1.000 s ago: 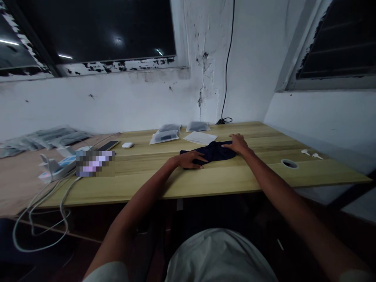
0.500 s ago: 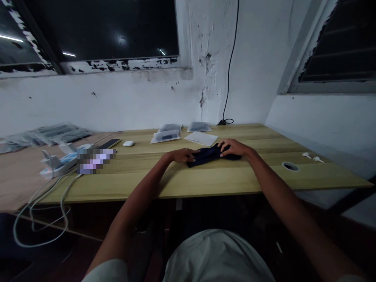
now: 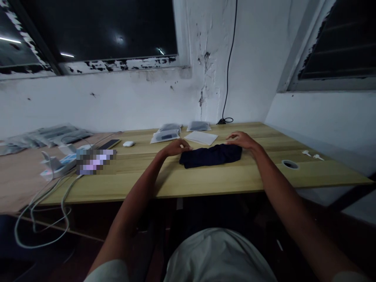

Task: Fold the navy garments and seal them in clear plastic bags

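Note:
A folded piece of dark navy cloth (image 3: 210, 156) lies as a long strip on the wooden table in front of me. My left hand (image 3: 177, 147) is at its upper left corner, fingers apart and slightly bent, the tips at or just above the edge. At the upper right corner, my right hand (image 3: 243, 140) has thumb and fingers spread, with the thumb by the cloth's top edge. Neither hand grips the cloth. Just behind it lies a flat white pouch (image 3: 201, 138).
Frosted bags with dark contents (image 3: 165, 136) lie at the back. A phone (image 3: 109, 144), a white earbud case (image 3: 128, 143) and a power strip (image 3: 60, 167) with looping cables are on the left. Keys (image 3: 318, 157) and a round cable hole (image 3: 290, 165) are at right.
My hands have come off the middle of the cloth and moved apart, left hand leftward, right hand rightward. The bunched cloth now lies flatter and longer.

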The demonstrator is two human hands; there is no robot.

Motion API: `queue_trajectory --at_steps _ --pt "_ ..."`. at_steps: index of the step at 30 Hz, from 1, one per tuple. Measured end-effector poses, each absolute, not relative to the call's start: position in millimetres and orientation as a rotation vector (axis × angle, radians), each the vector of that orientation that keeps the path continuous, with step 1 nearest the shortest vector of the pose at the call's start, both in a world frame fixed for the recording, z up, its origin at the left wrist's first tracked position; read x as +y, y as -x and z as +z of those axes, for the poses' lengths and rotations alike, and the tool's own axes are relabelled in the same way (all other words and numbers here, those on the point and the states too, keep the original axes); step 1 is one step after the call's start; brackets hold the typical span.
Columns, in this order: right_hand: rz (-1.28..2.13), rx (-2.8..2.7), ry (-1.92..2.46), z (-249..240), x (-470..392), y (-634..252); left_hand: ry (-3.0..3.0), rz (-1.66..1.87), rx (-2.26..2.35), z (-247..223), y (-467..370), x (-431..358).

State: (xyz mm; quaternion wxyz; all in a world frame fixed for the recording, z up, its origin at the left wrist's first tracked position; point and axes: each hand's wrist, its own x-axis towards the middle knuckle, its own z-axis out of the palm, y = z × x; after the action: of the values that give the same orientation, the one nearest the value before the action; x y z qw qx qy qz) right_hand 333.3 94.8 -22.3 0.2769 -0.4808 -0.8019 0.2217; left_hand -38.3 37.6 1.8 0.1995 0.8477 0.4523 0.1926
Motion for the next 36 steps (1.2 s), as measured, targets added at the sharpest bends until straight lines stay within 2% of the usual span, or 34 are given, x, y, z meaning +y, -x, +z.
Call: queue_trajectory --at_steps 2,5,9,12,16,19,21,25,27,32,36 --pt "0.495 -2.114 1.623 -27 101 -342 -2.38 0.588 1.495 -6 42 45" --pt "0.547 -2.161 1.973 -33 105 -348 -2.411 0.386 1.635 -22 46 57" --pt "0.519 -2.094 2.048 -37 107 -340 -2.367 0.268 1.644 -33 45 66" --pt "0.339 -1.918 2.065 -39 108 -332 -2.266 0.307 1.609 -36 41 67" --pt "0.04 -1.658 1.798 -34 103 -315 -2.033 0.541 1.517 -39 35 63" --pt "0.015 -1.625 1.445 -27 92 -292 -1.843 0.64 1.415 -41 28 58" --pt "0.169 -1.703 1.206 -24 81 -275 -1.768 0.698 1.349 -40 23 55" --pt "0.761 -1.965 0.817 -23 61 -251 -1.657 0.828 1.325 -37 16 50" --pt "0.883 -2.006 0.727 -25 57 -246 -1.604 0.864 1.342 -36 15 49" --pt "0.587 -2.192 0.705 -33 59 -250 -1.524 0.928 1.312 -33 15 48" --pt "0.53 -2.432 0.666 -44 60 -249 -1.408 1.105 1.371 -29 20 51"
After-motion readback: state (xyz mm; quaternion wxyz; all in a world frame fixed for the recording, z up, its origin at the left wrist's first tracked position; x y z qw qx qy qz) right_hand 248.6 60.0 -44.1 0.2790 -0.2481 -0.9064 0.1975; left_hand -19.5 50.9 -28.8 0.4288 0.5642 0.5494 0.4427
